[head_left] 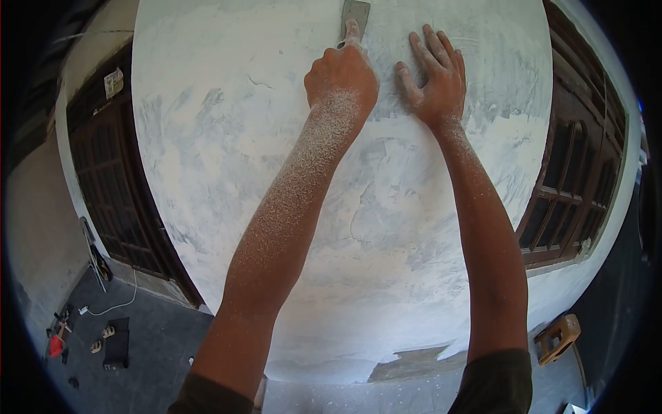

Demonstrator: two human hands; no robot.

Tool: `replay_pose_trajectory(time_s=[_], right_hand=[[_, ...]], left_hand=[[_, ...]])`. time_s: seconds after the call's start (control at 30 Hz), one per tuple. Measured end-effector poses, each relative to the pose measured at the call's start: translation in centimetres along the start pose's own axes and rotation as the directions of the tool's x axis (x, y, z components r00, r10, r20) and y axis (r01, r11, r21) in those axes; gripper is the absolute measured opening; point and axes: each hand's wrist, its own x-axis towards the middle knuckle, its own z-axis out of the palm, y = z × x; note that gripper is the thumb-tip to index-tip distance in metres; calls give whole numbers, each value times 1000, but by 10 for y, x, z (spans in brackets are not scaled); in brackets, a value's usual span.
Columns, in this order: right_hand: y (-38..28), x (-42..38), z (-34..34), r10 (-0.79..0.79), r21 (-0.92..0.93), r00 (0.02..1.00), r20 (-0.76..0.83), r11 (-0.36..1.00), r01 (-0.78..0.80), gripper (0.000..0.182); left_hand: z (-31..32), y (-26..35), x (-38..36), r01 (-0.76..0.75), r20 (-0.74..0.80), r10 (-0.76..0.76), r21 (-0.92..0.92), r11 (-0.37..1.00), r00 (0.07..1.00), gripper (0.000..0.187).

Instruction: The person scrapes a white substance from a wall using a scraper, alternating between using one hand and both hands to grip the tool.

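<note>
A wall (386, 186) coated in patchy white and grey fills the middle of the view. High on it, my left hand (342, 77) is wrapped round a scraper (356, 12), with one finger stretched along its flat metal blade. The blade points up and lies against the wall; its handle is mostly hidden in the fist. To the right, my right hand (438, 77) rests on the wall with its fingers spread, holding nothing. Pale dust covers both hands and much of the left forearm.
A dark wooden door (110, 186) stands at the left, and a brown-framed window (569, 186) at the right. A small stool (558, 338) is at the lower right. Sandals (102, 338), a dark mat, a white cable and tools lie on the floor at the lower left.
</note>
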Motion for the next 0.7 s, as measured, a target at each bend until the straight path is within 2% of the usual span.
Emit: replay_pose_trajectory(time_s=[0.07, 0.13, 0.23, 0.27, 0.33, 0.43, 0.5, 0.57, 0.63, 0.7], right_hand=[[-2, -1, -1, 4, 11, 1000, 2, 1000, -4, 56], [-1, 1, -2, -10, 19, 1000, 4, 1000, 10, 56], [2, 0, 0, -37, 29, 999, -2, 999, 37, 56], [2, -1, 1, -45, 26, 999, -15, 999, 46, 56], [1, -1, -1, -36, 16, 999, -9, 999, 36, 56], [2, 1, -1, -34, 10, 999, -6, 999, 34, 56], [1, -1, 0, -37, 18, 999, -5, 999, 37, 56], [2, -1, 0, -44, 22, 999, -29, 999, 45, 55], [4, 0, 0, -47, 25, 999, -22, 999, 47, 55], [2, -1, 0, -50, 28, 998, -21, 998, 51, 54]], left_hand=[[-10, 1, 23, -23, -41, 22, -3, 1000, 999, 52], [-15, 4, 24, -5, 16, 5, 5, 1000, 1000, 51], [-7, 9, -20, 20, 87, -22, 25, 999, 996, 62], [-5, 9, -31, 48, 156, -52, 31, 998, 986, 64], [-3, 8, -29, 23, 157, -27, 27, 999, 987, 66], [-18, 12, 12, -12, 76, 12, -6, 1000, 997, 62], [-22, 13, 27, -21, 77, 18, 42, 999, 997, 60], [-18, 14, 18, -21, 73, 17, 46, 999, 997, 61], [2, 7, -13, 2, -13, -2, -2, 1000, 1000, 50], [7, 3, -27, -4, 42, 4, -18, 1000, 999, 54]])
